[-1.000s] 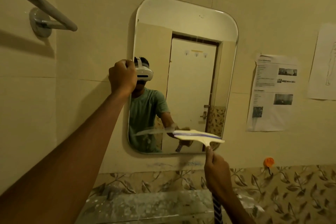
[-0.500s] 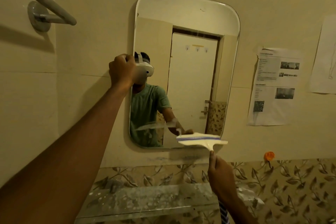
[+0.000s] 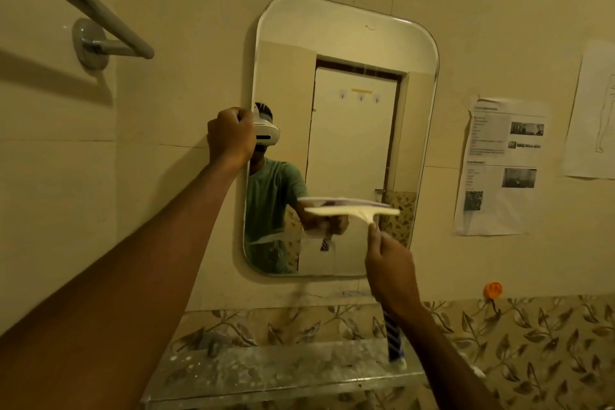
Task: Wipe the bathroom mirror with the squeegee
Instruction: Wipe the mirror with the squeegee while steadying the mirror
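Right hand [image 3: 390,271]: at 5 o'clock, clenched on squeegee [image 3: 352,211] handle. Squeegee: cream blade level against mirror [image 3: 342,53] lower half. Left hand [image 3: 230,138]: fisted at 9 o'clock on mirror's left edge. Beyond: printed sheet [image 3: 501,166], 3 o'clock.

Cream tiled wall [image 3: 186,83], dim warm light. Chrome towel bar [image 3: 83,0] upper left on a round mount [image 3: 90,43]. Two paper sheets at right: printed page [image 3: 499,166], line drawing [image 3: 595,110] at the frame edge. Leaf-pattern tile band [image 3: 532,343] along the bottom, orange hook [image 3: 493,289] just above it. Speckled shelf [image 3: 266,373] at bottom centre.
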`<state>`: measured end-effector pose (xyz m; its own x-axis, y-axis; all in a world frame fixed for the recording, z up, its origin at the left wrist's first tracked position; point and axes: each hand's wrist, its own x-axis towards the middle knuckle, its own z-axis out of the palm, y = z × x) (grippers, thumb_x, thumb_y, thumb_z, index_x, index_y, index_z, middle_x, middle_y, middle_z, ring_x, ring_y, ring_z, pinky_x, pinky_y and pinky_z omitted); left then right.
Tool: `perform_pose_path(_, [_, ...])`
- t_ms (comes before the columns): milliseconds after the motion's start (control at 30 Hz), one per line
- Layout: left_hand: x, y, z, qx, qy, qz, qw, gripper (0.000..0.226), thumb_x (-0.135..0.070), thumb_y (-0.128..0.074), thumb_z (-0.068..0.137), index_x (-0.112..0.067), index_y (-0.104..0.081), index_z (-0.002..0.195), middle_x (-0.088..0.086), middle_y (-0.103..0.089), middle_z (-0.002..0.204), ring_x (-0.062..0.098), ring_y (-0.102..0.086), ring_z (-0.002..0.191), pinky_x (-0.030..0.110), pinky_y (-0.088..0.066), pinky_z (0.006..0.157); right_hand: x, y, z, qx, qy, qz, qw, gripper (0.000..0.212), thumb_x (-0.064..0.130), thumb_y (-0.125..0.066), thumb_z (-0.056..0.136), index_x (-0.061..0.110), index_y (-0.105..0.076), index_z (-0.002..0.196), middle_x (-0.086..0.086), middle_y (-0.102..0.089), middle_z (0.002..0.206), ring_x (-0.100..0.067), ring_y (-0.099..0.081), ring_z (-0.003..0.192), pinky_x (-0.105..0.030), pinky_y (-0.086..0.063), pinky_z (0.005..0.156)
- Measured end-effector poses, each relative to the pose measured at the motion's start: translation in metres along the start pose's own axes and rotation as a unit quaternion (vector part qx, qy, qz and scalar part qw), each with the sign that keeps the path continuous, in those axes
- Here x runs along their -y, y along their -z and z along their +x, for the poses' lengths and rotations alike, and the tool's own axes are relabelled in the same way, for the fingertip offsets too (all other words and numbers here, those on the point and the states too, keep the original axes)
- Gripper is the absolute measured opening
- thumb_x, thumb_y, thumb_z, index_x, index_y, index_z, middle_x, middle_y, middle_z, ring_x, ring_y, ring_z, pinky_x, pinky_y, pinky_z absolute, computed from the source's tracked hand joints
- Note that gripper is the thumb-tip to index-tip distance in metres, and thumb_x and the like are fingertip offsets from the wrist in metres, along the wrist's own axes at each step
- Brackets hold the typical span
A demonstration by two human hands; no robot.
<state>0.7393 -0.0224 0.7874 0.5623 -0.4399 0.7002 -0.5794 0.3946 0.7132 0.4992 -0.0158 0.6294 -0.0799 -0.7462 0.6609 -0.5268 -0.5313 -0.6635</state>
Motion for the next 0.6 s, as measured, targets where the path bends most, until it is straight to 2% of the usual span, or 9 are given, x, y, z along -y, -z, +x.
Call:
perform_pose_path(100, [-0.002, 0.003, 0.0, 0.007, 0.003, 0.006, 1.0, 0.039, -0.022, -0.036, 0.1, 0.002, -0.067, 0.102, 0.021, -0.069, 0.106, 0.032, -0.067, 0.097, 0.01, -0.037, 0.042, 0.031, -0.013, 0.013, -0.011, 0.03, -0.03, 0.999, 0.047, 0.031, -0.029, 0.105, 0.023, -0.047, 0.062, 0.004, -0.051, 0.056, -0.007, -0.047, 0.049, -0.019, -0.029, 0.044])
perform_pose_path(167, [-0.002, 0.003, -0.001, 0.009, 0.001, 0.006, 1.0, 0.039, -0.022, -0.036, 0.1, 0.002, -0.067, 0.103, 0.021, -0.069, 0.106, 0.032, -0.067, 0.096, 0.01, -0.036, 0.041, 0.027, -0.026, 0.006, -0.008, 0.022, -0.045, 0.999, 0.047, 0.031, -0.027, 0.105, 0.023, -0.047, 0.063, 0.006, -0.048, 0.053, -0.004, -0.045, 0.045, -0.014, -0.024, 0.041])
perform_pose_path(267, [-0.002, 0.003, -0.001, 0.012, 0.008, 0.003, 1.0, 0.038, -0.021, -0.036, 0.101, 0.002, -0.066, 0.105, 0.02, -0.068, 0.11, 0.031, -0.067, 0.098, 0.013, -0.04, 0.05, 0.003, -0.046, -0.023, 0.028, -0.015, -0.04, 0.999, 0.047, 0.033, -0.027, 0.104, 0.022, -0.05, 0.065, 0.005, -0.049, 0.051, -0.006, -0.044, 0.042, -0.014, -0.028, 0.037])
perform_pose_path(367, [-0.001, 0.004, 0.0, 0.022, 0.012, -0.004, 1.0, 0.037, -0.022, -0.038, 0.1, 0.001, -0.066, 0.105, 0.019, -0.068, 0.111, 0.031, -0.066, 0.098, 0.017, -0.044, 0.053, -0.019, -0.058, -0.06, 0.057, -0.061, -0.055, 0.995, 0.049, 0.035, -0.027, 0.103, 0.022, -0.048, 0.061, 0.004, -0.048, 0.051, -0.006, -0.044, 0.044, -0.015, -0.03, 0.04])
perform_pose_path(433, [-0.001, 0.007, 0.002, 0.03, 0.011, -0.007, 0.999, 0.036, -0.022, -0.038, 0.099, 0.001, -0.066, 0.101, 0.02, -0.068, 0.109, 0.032, -0.066, 0.097, 0.023, -0.047, 0.06, -0.037, -0.065, -0.081, 0.08, -0.101, -0.074, 0.989, 0.052, 0.037, -0.027, 0.103, 0.022, -0.047, 0.058, 0.004, -0.049, 0.053, -0.006, -0.046, 0.048, -0.02, -0.032, 0.044])
perform_pose_path(500, [0.001, 0.008, 0.003, 0.036, 0.015, -0.011, 0.999, 0.035, -0.022, -0.039, 0.098, 0.0, -0.067, 0.097, 0.021, -0.068, 0.106, 0.031, -0.065, 0.09, 0.028, -0.047, 0.065, -0.05, -0.069, -0.092, 0.092, -0.138, -0.099, 0.981, 0.053, 0.043, -0.025, 0.101, 0.019, -0.048, 0.06, 0.002, -0.052, 0.058, -0.01, -0.051, 0.053, -0.029, -0.041, 0.053])
perform_pose_path(533, [0.002, 0.009, 0.003, 0.039, 0.014, -0.013, 0.999, 0.035, -0.022, -0.039, 0.098, -0.001, -0.067, 0.096, 0.021, -0.068, 0.103, 0.03, -0.064, 0.087, 0.03, -0.049, 0.066, -0.051, -0.069, -0.094, 0.089, -0.142, -0.105, 0.98, 0.053, 0.045, -0.024, 0.1, 0.02, -0.049, 0.061, 0.001, -0.053, 0.06, -0.011, -0.052, 0.055, -0.03, -0.042, 0.055])
perform_pose_path(600, [0.004, 0.009, 0.006, 0.038, 0.007, -0.017, 0.999, 0.034, -0.022, -0.04, 0.097, -0.001, -0.067, 0.092, 0.02, -0.069, 0.099, 0.031, -0.066, 0.087, 0.037, -0.057, 0.071, -0.038, -0.066, -0.088, 0.072, -0.106, -0.089, 0.988, 0.049, 0.042, -0.025, 0.101, 0.023, -0.048, 0.061, 0.003, -0.051, 0.057, -0.006, -0.049, 0.05, -0.021, -0.038, 0.047])
